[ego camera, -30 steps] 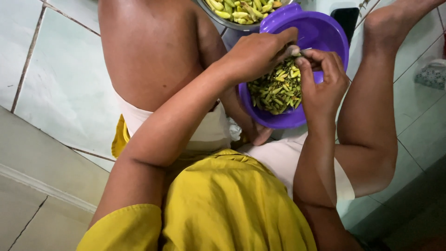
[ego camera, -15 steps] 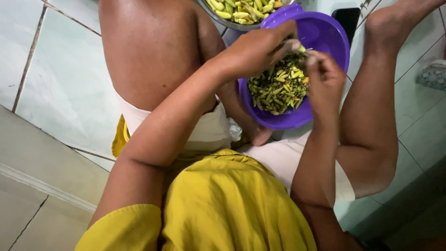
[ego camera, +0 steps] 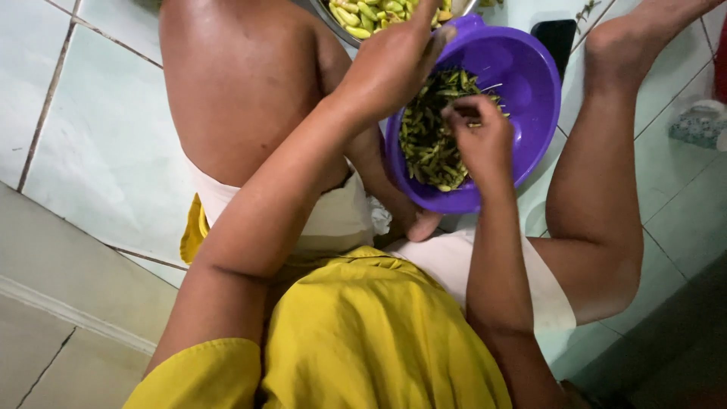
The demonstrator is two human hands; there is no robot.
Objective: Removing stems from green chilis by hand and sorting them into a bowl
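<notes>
The tiled floor (ego camera: 91, 151) carries a purple plastic bowl (ego camera: 530, 83), set between the seated person's legs within easy reach. It holds green pod trimmings (ego camera: 428, 144). Above it sits a metal bowl (ego camera: 344, 30) of yellow-green pods. The left hand (ego camera: 390, 64) extends toward that bowl; whether its fingers are together or apart cannot be told. The right hand (ego camera: 481, 140) hovers over the trimmings, fingers pinched on a small piece.

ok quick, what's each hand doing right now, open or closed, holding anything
Left hand: over the purple bowl's far rim, fingers curled; grip cannot be told.
Right hand: closed, pinching green scraps inside it.
</notes>
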